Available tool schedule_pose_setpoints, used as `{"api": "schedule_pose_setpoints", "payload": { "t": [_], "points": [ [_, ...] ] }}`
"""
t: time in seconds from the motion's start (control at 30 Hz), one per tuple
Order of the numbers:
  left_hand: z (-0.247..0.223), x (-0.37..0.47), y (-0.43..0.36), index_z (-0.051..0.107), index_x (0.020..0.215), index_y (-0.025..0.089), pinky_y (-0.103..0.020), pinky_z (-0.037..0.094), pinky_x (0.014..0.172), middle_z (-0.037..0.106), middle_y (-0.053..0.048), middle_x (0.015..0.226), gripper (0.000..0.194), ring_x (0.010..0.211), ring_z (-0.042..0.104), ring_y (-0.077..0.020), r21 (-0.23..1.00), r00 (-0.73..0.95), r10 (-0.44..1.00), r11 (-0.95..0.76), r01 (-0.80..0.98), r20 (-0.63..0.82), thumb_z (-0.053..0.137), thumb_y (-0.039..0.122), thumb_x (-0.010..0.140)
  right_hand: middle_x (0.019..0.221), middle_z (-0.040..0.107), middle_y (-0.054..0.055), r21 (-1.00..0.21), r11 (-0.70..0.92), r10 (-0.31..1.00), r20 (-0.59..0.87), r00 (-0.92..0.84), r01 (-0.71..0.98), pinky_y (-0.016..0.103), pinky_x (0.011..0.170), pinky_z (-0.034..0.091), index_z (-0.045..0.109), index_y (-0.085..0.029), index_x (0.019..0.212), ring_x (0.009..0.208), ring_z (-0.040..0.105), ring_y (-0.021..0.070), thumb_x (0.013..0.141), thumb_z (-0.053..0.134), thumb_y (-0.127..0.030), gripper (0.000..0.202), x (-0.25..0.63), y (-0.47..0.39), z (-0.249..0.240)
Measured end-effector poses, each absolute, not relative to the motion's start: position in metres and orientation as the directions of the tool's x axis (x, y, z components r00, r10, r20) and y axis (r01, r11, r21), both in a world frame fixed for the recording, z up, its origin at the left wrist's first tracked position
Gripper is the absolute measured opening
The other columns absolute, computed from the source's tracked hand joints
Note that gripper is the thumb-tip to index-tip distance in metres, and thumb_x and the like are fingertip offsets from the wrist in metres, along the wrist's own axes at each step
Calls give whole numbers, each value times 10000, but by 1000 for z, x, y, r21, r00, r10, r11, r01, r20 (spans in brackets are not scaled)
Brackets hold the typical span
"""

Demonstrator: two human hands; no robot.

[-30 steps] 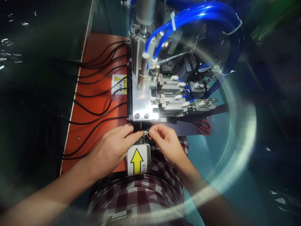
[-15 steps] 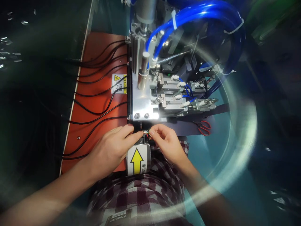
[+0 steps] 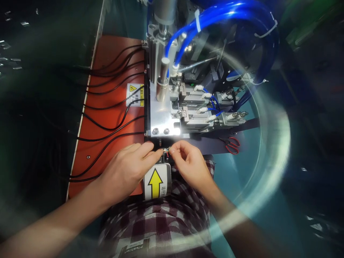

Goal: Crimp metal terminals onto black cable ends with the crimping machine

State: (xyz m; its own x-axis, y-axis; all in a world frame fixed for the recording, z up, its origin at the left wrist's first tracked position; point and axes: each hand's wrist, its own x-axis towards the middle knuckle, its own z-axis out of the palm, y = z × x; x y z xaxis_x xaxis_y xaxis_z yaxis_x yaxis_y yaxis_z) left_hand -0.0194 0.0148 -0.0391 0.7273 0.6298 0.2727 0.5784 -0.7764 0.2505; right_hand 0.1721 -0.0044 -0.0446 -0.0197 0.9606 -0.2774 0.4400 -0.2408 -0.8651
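Note:
My left hand lies over the near end of the machine's track, its fingers bent and their tips against a small part with thin coloured wires. Just right of it, my right hand pinches thumb against forefinger on the thin wires, a pale strand and a red one showing. Fingertips hide most of the small part, and its kind is too small to tell. Below the hands, a white label with a yellow arrow covers the track's rounded end. Above them sits a shiny metal plate with two bolts.
Black cables cross the orange-red panel at left. Red-handled scissors lie on the dark ledge at right. Pneumatic cylinders and thick blue hoses fill the upper right. A metal column rises at the top.
The whole view has shifted very slightly. Both hands keep their places at the small part, and the right fingertips have moved only a little on the wires.

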Motion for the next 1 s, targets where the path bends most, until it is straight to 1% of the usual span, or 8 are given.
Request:
{"api": "schedule_pose_setpoints", "payload": {
  "t": [0.07, 0.13, 0.27, 0.37, 0.6, 0.83, 1.0],
  "points": [
    [-39, -20, 15, 608, 1110, 103, -303, 442, 576, 571, -74, 805, 291, 663, 524, -185, 234, 734, 618, -786, 572, 282, 406, 87, 900, 672, 555, -14, -843, -209, 970, -244, -5, 496, 248, 562, 371, 535, -197, 732, 597, 492, 129, 889, 490, -302, 194, 172, -4, -43],
    [-38, -20, 14, 606, 1120, 98, -308, 444, 584, 574, -80, 812, 297, 673, 529, -191, 229, 741, 612, -790, 568, 277, 409, 88, 899, 671, 551, -15, -843, -207, 970, -242, -7, 496, 249, 569, 378, 532, -198, 729, 603, 492, 130, 888, 492, -303, 195, 172, -4, -43],
    [-39, -20, 15, 610, 1114, 105, -312, 452, 583, 583, -91, 839, 289, 691, 542, -201, 260, 731, 625, -780, 569, 275, 414, 99, 902, 634, 523, -32, -885, -321, 931, -361, -62, 337, 240, 507, 368, 513, -205, 750, 539, 481, 119, 887, 496, -347, 198, 174, -3, -49],
    [-41, -20, 16, 603, 1123, 113, -308, 451, 568, 577, -88, 843, 284, 682, 538, -198, 292, 725, 632, -773, 563, 275, 428, 100, 899, 614, 505, -41, -893, -338, 925, -374, -73, 296, 237, 497, 361, 509, -206, 760, 525, 472, 113, 886, 503, -353, 194, 175, -3, -52],
    [-43, -21, 17, 595, 1137, 118, -293, 454, 576, 568, -79, 835, 292, 687, 540, -184, 312, 713, 639, -767, 561, 289, 424, 92, 901, 633, 505, -38, -895, -304, 936, -345, -74, 327, 238, 509, 364, 517, -203, 770, 546, 477, 113, 890, 503, -350, 190, 176, -3, -50],
    [-43, -20, 17, 599, 1126, 115, -296, 462, 577, 577, -84, 836, 287, 688, 550, -188, 296, 715, 633, -773, 561, 298, 412, 108, 909, 632, 504, -36, -890, -304, 934, -348, -76, 341, 241, 509, 363, 519, -202, 764, 539, 475, 115, 887, 505, -356, 198, 177, -1, -51],
    [-42, -21, 16, 596, 1125, 119, -293, 466, 580, 591, -85, 847, 282, 695, 562, -185, 280, 720, 625, -780, 560, 302, 404, 122, 918, 655, 516, -29, -884, -267, 948, -312, -59, 383, 241, 516, 359, 524, -199, 761, 560, 467, 116, 893, 492, -330, 188, 175, -2, -49]
  ]
}}
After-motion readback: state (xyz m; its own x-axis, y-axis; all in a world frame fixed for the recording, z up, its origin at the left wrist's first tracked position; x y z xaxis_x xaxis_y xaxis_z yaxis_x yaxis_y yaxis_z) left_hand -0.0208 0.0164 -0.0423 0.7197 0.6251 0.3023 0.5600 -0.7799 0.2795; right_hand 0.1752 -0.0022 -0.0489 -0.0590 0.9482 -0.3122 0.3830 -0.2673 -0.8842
